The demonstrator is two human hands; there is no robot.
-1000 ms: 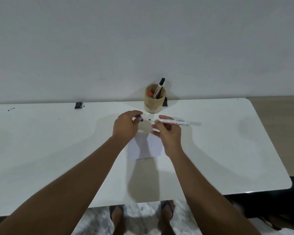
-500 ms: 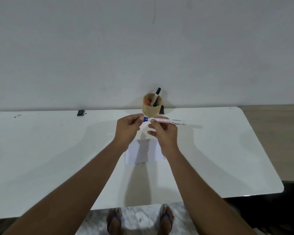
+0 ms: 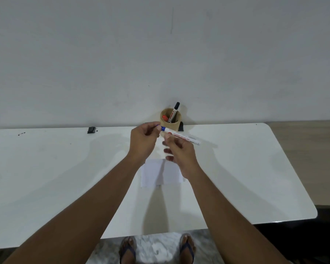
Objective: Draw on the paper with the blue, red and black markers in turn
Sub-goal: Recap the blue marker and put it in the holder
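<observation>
Both hands hold the blue marker (image 3: 185, 137) level above the white table (image 3: 65, 178). My right hand (image 3: 181, 156) grips its white barrel. My left hand (image 3: 142, 141) pinches the blue cap (image 3: 163, 128), which sits on the marker's left end. The white paper (image 3: 152, 174) lies flat on the table just below my hands, partly hidden by my right wrist. Behind my hands, a wooden cup (image 3: 178, 121) against the wall holds the black marker (image 3: 175, 111), which leans right, and the red marker (image 3: 165, 117), with only its top showing.
A small black object (image 3: 91, 129) lies at the table's back edge to the left, and another black piece (image 3: 181, 126) sits right of the cup. A plain wall rises directly behind the table. My sandalled feet (image 3: 128, 248) show below the front edge.
A second ago the cap in my left hand was apart from the marker's bare tip. The two have come together, the cap is on the tip, and both hands have risen slightly toward the cup.
</observation>
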